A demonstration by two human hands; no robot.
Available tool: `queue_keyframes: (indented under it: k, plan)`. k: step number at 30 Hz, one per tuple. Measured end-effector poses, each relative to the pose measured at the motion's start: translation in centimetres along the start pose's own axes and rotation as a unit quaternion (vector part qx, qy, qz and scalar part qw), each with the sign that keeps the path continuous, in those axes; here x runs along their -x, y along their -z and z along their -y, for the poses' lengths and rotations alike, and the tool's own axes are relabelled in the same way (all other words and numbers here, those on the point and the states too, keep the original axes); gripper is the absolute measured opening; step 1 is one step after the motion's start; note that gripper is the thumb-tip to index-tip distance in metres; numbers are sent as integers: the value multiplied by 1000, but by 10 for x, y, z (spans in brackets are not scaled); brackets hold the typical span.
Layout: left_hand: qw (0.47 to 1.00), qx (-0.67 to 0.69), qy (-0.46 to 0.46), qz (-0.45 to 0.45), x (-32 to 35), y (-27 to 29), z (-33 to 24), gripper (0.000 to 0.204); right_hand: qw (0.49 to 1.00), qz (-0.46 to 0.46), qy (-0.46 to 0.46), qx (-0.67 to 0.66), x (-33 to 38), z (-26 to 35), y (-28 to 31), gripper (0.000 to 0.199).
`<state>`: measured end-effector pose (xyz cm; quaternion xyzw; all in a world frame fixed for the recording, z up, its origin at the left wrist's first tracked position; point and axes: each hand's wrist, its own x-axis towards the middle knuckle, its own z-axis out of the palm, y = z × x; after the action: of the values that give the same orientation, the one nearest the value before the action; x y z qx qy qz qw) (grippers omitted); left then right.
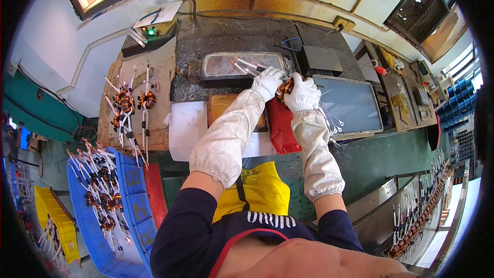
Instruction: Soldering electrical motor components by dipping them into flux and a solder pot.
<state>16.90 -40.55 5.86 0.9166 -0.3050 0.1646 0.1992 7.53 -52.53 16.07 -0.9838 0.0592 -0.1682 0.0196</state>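
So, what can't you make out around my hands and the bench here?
All in the head view:
Held coil: much of it is covered by the gloved right hand.
Left hand: its exact grip is hidden under its own glove.
Amber tray: partly behind the left sleeve.
Coils in the blue bin: overlapping leads prevent a sure count.
Blue stacks, far right: too small and blurred.

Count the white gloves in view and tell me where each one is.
2: one on the left hand, one on the right hand, with a wound coil between them. Others could be hidden.
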Motion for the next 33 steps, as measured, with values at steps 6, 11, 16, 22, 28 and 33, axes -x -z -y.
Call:
queue_keyframes:
  k: [6,11,16,22,28,33]
  plan:
    - [998,65,-11,-15,-2,9,-1,34,999,-35,21,-6,-1,0,-4,37]
    - [998,57,-22,2,-2,21,-5,29,1000,-9,11,2,-2,1,-4,38]
    - [995,29,-43,81,-3,27,-3,35,1000,-4,9,1,-3,1,-2,39]
    - [995,25,-40,87,-1,19,0,36,1000,14,4,-14,-4,2,1,40]
    - [992,109,31,51,0,19,-2,28,1000,26,6,16,-6,6,4,48]
    - [993,99,13,56,1,20,-2,30,1000,8,9,-1,-5,6,5,50]
